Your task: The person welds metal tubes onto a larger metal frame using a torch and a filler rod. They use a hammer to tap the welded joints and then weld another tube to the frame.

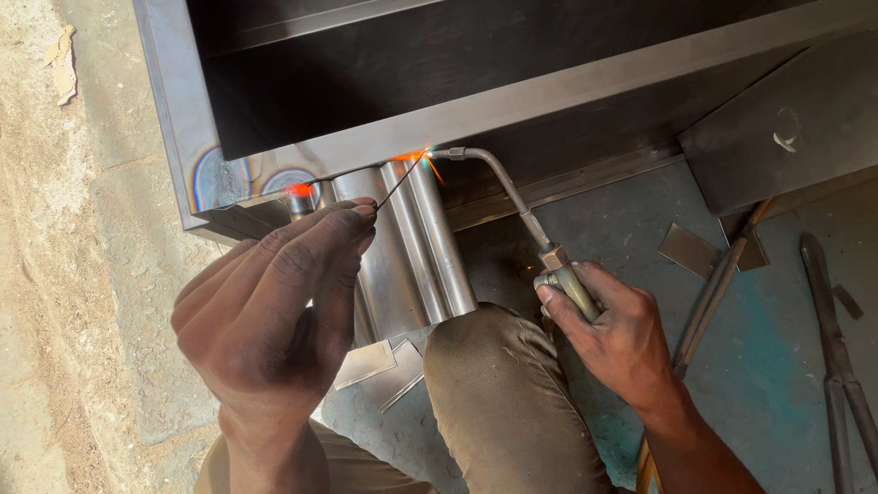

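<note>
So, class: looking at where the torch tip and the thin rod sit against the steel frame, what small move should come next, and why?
Probably feed the filler rod a touch further into the glow. The right hand holds the torch with its tip at the orange spot where the ribbed steel piece meets the frame. The left hand pinches the rod, whose end sits right at that spot.
</note>
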